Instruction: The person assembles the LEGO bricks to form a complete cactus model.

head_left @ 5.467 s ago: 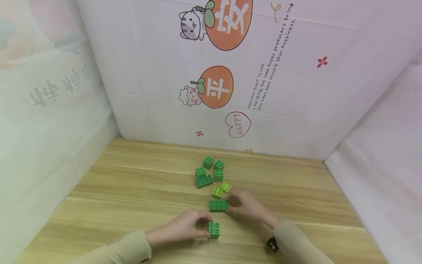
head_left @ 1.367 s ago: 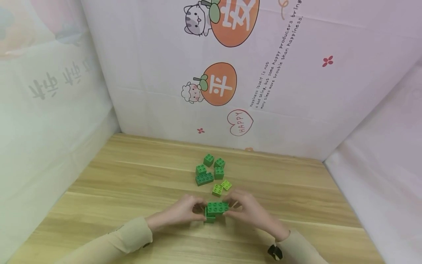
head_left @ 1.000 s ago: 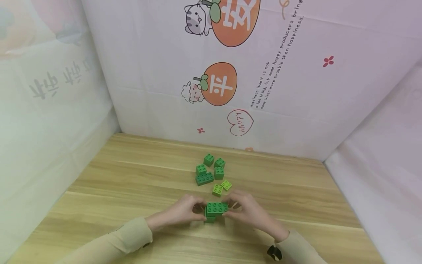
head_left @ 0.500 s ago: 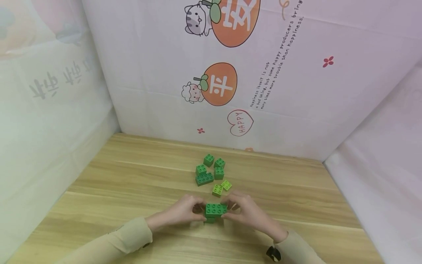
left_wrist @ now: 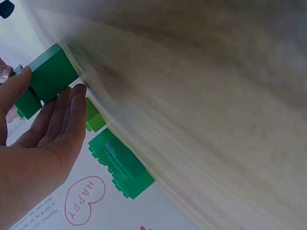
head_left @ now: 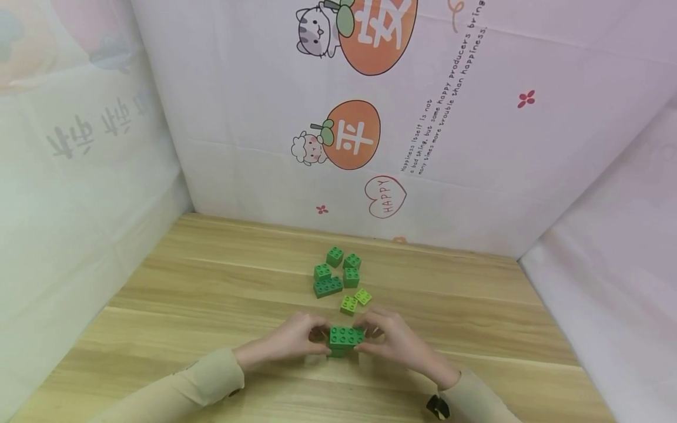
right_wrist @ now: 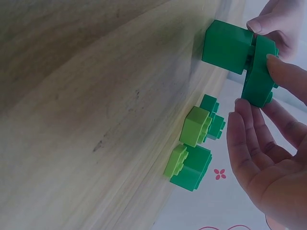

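Note:
In the head view, a long green toy building brick (head_left: 346, 336) with two rows of studs sits over a square green brick (head_left: 337, 354) near the table's front. My left hand (head_left: 293, 338) grips the square brick between thumb and fingers from the left. From the right, my right hand (head_left: 394, 339) pinches the long brick's overhanging end. The right wrist view shows the lower brick (right_wrist: 227, 47) standing on the table, its studs visible in a narrow gap beneath the long brick (right_wrist: 259, 72). The long brick reaches out to the right past the square one.
Just beyond my hands lie two lime bricks, a taller one (head_left: 348, 305) and a flatter one (head_left: 363, 296). Farther back stand a long dark green brick (head_left: 328, 287) and several square green bricks (head_left: 351, 277). Printed white cloth (head_left: 238, 147) walls the wooden table (head_left: 211, 276) in.
Since the oldest frame, the long brick has been lifted onto the square brick, which moved slightly away from me. Over the last second, the long brick shifted slightly left into line with it.

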A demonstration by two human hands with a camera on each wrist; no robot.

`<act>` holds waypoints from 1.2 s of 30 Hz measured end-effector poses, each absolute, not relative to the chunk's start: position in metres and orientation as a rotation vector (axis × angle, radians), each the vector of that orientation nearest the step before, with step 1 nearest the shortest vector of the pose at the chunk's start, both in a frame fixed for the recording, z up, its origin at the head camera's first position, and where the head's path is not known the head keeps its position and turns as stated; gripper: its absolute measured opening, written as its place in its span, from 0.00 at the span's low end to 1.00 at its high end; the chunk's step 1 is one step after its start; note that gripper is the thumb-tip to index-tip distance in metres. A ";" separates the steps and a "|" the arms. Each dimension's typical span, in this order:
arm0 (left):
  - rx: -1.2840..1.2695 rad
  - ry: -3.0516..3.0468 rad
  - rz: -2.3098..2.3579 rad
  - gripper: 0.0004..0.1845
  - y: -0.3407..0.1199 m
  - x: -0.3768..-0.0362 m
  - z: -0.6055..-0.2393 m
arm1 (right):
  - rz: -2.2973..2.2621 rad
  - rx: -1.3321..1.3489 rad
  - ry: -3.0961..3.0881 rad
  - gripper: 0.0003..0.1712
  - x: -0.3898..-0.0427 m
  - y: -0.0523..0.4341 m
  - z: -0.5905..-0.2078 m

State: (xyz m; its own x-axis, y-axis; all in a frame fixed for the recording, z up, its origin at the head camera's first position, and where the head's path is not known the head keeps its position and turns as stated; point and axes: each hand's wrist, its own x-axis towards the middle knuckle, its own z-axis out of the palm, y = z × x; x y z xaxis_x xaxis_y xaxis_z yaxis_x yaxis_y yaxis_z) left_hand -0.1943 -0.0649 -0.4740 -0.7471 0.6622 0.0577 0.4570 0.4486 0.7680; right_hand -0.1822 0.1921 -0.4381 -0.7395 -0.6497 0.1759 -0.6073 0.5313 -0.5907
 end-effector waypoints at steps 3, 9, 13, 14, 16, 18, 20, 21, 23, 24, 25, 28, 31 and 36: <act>0.978 2.449 1.190 0.17 -0.065 -0.194 -0.474 | -0.993 -1.117 2.698 0.16 -0.183 0.192 -0.440; 0.970 2.440 1.208 0.16 -0.065 -0.193 -0.473 | -0.970 -1.107 2.706 0.16 -0.183 0.192 -0.440; 0.954 2.431 1.215 0.16 -0.065 -0.193 -0.473 | -0.975 -1.102 2.693 0.16 -0.182 0.192 -0.438; 0.958 2.431 1.217 0.15 -0.065 -0.193 -0.473 | -0.976 -1.099 2.688 0.16 -0.182 0.191 -0.438; 0.962 2.432 1.216 0.15 -0.064 -0.193 -0.473 | -0.983 -1.094 2.674 0.16 -0.182 0.191 -0.438; 0.960 2.435 1.210 0.15 -0.064 -0.193 -0.473 | -0.986 -1.084 2.658 0.16 -0.181 0.190 -0.438; 0.956 2.440 1.202 0.15 -0.064 -0.194 -0.473 | -0.994 -1.072 2.639 0.16 -0.181 0.190 -0.439; 0.949 2.441 1.196 0.15 -0.064 -0.194 -0.473 | -0.999 -1.066 2.628 0.17 -0.180 0.189 -0.439; 0.943 2.447 1.183 0.15 -0.064 -0.194 -0.473 | -1.007 -1.056 2.608 0.17 -0.180 0.189 -0.439; 0.941 2.450 1.178 0.15 -0.064 -0.194 -0.473 | -1.013 -1.054 2.599 0.18 -0.180 0.189 -0.439; 0.945 2.454 1.174 0.15 -0.064 -0.194 -0.473 | -1.016 -1.056 2.594 0.19 -0.180 0.189 -0.439; 0.959 2.467 1.155 0.16 -0.064 -0.195 -0.474 | -1.027 -1.082 2.591 0.19 -0.180 0.189 -0.440; 0.972 2.474 1.149 0.17 -0.063 -0.196 -0.474 | -1.036 -1.114 2.601 0.20 -0.181 0.190 -0.442; 0.971 2.463 1.162 0.18 -0.063 -0.196 -0.474 | -1.036 -1.123 2.613 0.20 -0.180 0.190 -0.444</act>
